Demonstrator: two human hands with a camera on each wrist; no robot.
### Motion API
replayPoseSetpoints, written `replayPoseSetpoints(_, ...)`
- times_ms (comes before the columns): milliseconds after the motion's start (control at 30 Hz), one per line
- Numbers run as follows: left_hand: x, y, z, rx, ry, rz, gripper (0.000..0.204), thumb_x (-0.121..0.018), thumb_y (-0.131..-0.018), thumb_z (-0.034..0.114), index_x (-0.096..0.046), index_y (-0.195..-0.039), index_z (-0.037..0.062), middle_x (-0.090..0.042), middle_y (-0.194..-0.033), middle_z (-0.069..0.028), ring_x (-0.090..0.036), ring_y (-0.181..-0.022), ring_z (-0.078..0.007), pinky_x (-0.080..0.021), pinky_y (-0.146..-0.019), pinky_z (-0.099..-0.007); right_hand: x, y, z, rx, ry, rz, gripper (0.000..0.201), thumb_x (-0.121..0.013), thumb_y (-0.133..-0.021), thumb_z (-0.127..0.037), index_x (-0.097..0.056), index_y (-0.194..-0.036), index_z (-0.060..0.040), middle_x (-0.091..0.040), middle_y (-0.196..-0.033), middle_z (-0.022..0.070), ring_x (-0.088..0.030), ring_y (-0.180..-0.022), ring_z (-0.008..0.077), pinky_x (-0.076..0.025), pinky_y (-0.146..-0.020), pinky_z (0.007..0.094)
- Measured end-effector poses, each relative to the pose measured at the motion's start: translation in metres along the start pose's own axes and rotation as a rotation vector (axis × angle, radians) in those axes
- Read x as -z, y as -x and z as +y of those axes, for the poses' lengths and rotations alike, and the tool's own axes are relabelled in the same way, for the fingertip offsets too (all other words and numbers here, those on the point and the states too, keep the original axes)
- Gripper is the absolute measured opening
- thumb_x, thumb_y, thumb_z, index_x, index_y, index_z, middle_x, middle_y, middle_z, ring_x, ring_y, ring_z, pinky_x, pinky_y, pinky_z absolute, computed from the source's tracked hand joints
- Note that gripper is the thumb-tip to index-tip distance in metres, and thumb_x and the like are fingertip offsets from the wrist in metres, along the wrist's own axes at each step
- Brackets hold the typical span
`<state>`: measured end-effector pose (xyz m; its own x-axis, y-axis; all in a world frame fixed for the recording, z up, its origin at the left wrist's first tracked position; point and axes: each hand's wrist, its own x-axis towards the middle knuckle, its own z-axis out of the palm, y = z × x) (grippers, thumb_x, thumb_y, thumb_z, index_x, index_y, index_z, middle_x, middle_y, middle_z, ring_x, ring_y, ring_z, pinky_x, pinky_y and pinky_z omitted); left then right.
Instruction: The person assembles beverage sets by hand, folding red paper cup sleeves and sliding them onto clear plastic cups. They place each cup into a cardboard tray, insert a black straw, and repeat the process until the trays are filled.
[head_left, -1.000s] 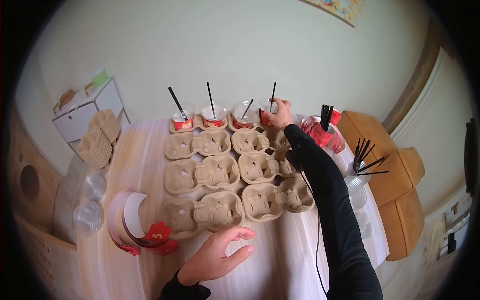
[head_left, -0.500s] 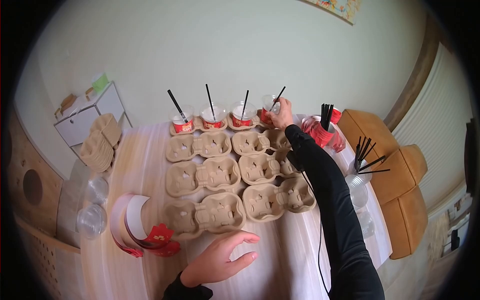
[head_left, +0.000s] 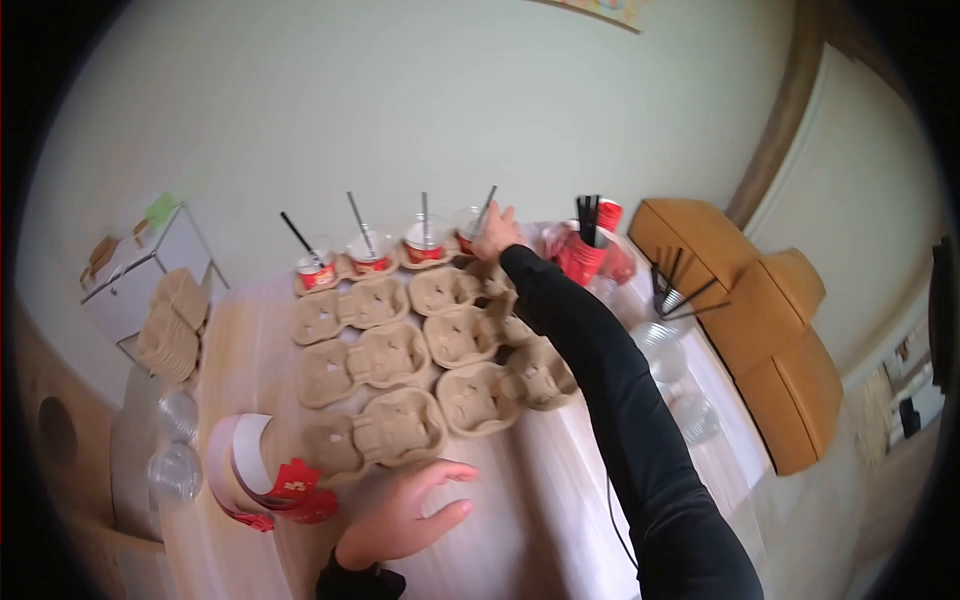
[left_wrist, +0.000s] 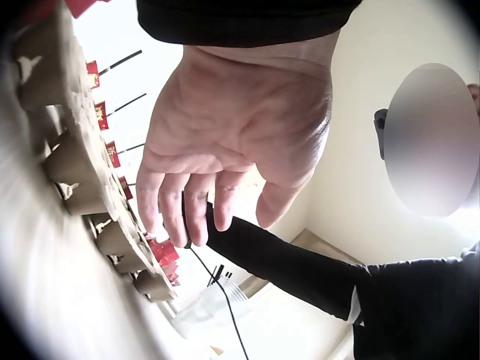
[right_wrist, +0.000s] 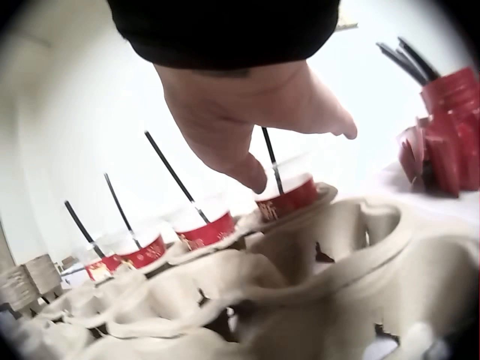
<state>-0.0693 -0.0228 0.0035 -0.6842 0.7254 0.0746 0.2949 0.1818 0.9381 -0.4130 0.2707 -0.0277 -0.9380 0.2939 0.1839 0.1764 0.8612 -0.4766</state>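
The right hand [head_left: 493,236] is released: thumb and fingers are spread above the rightmost cup [right_wrist: 289,201] at the back edge of the carrier grid [head_left: 465,340]. A black straw [right_wrist: 272,159] leans in that cup. The left hand [head_left: 408,510] is also released, palm empty and fingers loosely bent, above the table [head_left: 560,480] just in front of the carrier grid.

Back row of the carrier grid: the rightmost cup and three more cups [head_left: 370,262] sit in the sockets — each is clear, with a red sleeve and one straw. The sleeves carry pale or gold print, too small and blurred to read.

Right of the carrier grid, toward the back: black straws [head_left: 587,215] stand in red sleeves [head_left: 580,262]. Nearer the front on this side, more black straws [head_left: 672,285] fan out from clear cups [head_left: 660,340].

Left of the carrier grid: curved sleeves [head_left: 240,460] with red, pale-patterned ends lie at its front corner. Farther left are clear containers [head_left: 175,470] and, toward the back, a stack of carriers [head_left: 168,345].

Beyond the table: a white cabinet [head_left: 140,285] stands left of the carrier grid; a tan sofa [head_left: 730,290], right.
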Motion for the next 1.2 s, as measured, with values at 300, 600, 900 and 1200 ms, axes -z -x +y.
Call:
replayPoseSetpoints(300,-0.011,0.005,0.019,-0.011,0.001,-0.073,0.036,-0.064,-0.093,0.01,-0.058,-0.127,0.0007,-0.063,-0.125,-0.0094,-0.058,-0.122,-0.0194,-0.043,-0.106,-0.0364,0.199,0.086,-0.006,0.549,0.306,-0.402,0.077,-0.085,-0.066,-0.04,-0.063,-0.126,0.0026,-0.07,-0.118,0.0206,-0.067,-0.109,0.035,-0.054,-0.093,0.0401)
replayPoseSetpoints(600,-0.034,0.012,0.04,-0.087,-0.049,-0.227,0.041,-0.065,-0.094,0.015,-0.056,-0.131,0.0013,-0.062,-0.127,-0.0106,-0.057,-0.122,-0.021,-0.044,-0.105,-0.0372,0.25,0.205,0.103,0.431,0.678,-0.859,0.127,-0.092,-0.057,-0.035,-0.021,-0.159,-0.0097,-0.047,-0.147,0.0252,-0.047,-0.137,0.035,-0.04,-0.113,0.0398)
replayPoseSetpoints(900,-0.045,0.015,0.04,-0.108,-0.137,-0.194,0.048,-0.067,-0.092,0.015,-0.053,-0.135,0.0009,-0.06,-0.131,-0.0121,-0.055,-0.125,-0.0219,-0.043,-0.106,-0.0373,0.289,0.219,0.086,0.471,0.587,-0.591,0.117,-0.089,-0.059,-0.035,-0.028,-0.155,-0.0079,-0.056,-0.139,0.0209,-0.059,-0.123,0.0335,-0.049,-0.102,0.0415)
replayPoseSetpoints(1200,-0.096,0.005,0.071,-0.311,-0.524,0.508,0.102,-0.093,-0.062,0.026,-0.038,-0.144,-0.0011,-0.06,-0.123,-0.0213,-0.061,-0.114,-0.0322,-0.049,-0.097,-0.0418,0.259,0.372,0.003,0.722,-0.212,-0.484,0.104,-0.083,-0.076,-0.047,-0.031,-0.15,0.0038,-0.051,-0.14,0.0261,-0.059,-0.119,0.0351,-0.053,-0.096,0.0419)
